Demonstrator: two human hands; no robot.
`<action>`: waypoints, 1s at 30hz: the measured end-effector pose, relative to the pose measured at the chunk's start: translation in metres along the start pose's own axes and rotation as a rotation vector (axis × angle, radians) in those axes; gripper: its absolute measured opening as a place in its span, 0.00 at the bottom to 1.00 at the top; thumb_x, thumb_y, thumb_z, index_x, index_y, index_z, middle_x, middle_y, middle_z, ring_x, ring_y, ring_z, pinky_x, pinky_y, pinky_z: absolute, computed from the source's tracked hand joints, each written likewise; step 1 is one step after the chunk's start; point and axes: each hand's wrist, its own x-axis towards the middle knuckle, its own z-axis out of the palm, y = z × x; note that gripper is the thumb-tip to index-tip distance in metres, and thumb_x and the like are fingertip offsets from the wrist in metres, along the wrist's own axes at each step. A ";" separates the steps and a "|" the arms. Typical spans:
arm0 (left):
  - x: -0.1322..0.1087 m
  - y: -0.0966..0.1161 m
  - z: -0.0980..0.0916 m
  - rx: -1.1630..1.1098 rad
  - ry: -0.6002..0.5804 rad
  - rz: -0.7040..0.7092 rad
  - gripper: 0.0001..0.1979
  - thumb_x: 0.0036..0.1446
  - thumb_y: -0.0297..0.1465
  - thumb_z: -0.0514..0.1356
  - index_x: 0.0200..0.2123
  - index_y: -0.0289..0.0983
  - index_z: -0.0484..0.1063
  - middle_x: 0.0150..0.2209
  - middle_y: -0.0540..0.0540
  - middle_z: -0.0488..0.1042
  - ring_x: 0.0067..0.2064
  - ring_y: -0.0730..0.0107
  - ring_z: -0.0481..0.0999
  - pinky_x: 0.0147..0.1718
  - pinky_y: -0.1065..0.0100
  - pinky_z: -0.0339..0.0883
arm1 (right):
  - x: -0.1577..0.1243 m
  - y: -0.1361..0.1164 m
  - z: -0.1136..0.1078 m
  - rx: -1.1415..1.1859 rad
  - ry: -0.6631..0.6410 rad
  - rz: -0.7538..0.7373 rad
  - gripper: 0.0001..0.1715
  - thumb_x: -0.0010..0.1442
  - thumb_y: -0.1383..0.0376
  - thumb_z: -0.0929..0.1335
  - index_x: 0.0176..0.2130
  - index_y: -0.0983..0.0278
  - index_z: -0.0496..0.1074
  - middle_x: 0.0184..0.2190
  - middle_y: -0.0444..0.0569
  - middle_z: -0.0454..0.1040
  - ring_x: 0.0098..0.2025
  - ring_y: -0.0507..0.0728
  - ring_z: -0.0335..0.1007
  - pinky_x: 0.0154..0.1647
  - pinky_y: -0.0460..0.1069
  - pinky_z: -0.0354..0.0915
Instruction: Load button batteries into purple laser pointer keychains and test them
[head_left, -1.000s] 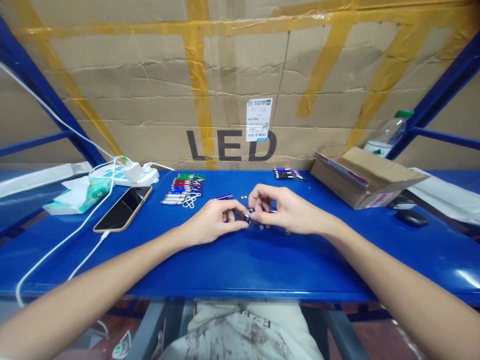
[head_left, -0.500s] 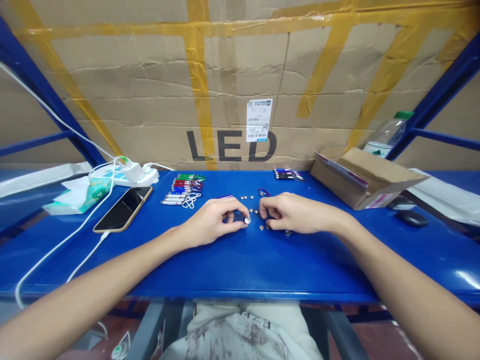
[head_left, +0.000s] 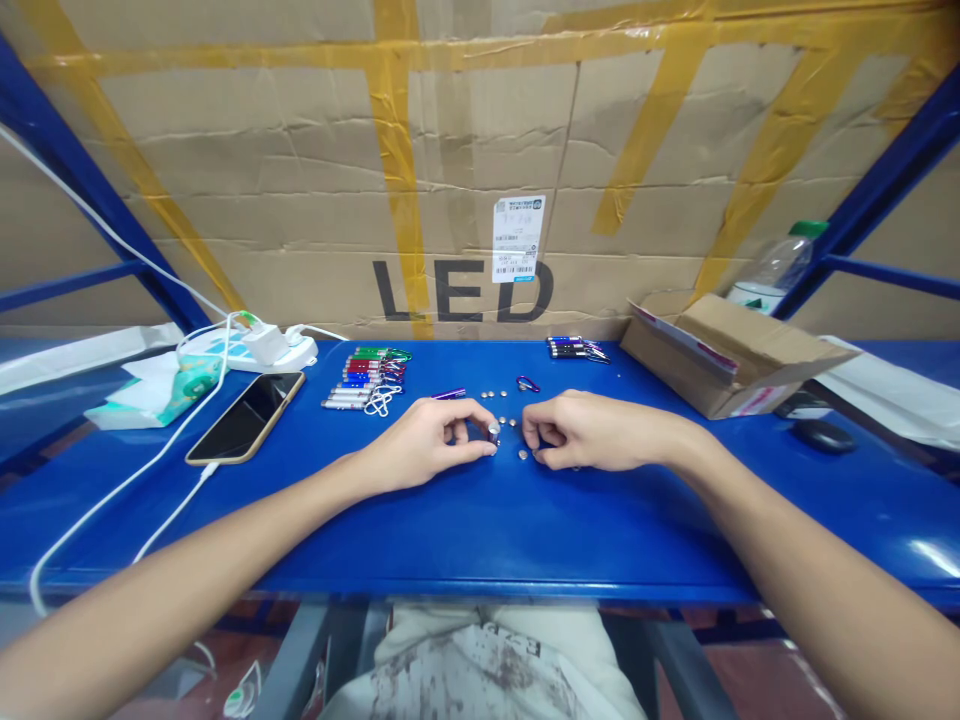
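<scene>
Both my hands rest on the blue table (head_left: 480, 520) near its middle. My left hand (head_left: 427, 440) is closed, pinching a small silver-ended cylinder (head_left: 493, 432), likely a mini flashlight part. My right hand (head_left: 577, 430) lies just right of it, fingers curled down over small button cells (head_left: 523, 454) on the table; what it pinches is too small to make out. More button cells (head_left: 496, 397) lie scattered just beyond the hands, with a purple clip (head_left: 527, 384) and a purple flashlight body (head_left: 448, 395).
A row of coloured keychain flashlights (head_left: 367, 380) lies at the left rear, another bunch (head_left: 576, 348) at the rear. A phone (head_left: 246, 417) on a white cable, a power strip (head_left: 259, 350), tissues (head_left: 161, 390), an open cardboard box (head_left: 720, 360), a bottle (head_left: 776, 262) and a black mouse (head_left: 823, 435) stand around.
My right hand has come away from the piece in my left hand and dropped to the table by the button cells. My left hand has stayed put, still pinching the piece.
</scene>
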 end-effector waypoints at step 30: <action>-0.001 0.001 -0.001 0.010 -0.016 0.055 0.10 0.64 0.37 0.69 0.43 0.37 0.81 0.29 0.53 0.74 0.28 0.75 0.69 0.32 0.72 0.66 | 0.006 -0.018 0.013 0.219 0.385 -0.216 0.04 0.65 0.66 0.70 0.42 0.61 0.72 0.25 0.35 0.63 0.27 0.50 0.59 0.33 0.46 0.57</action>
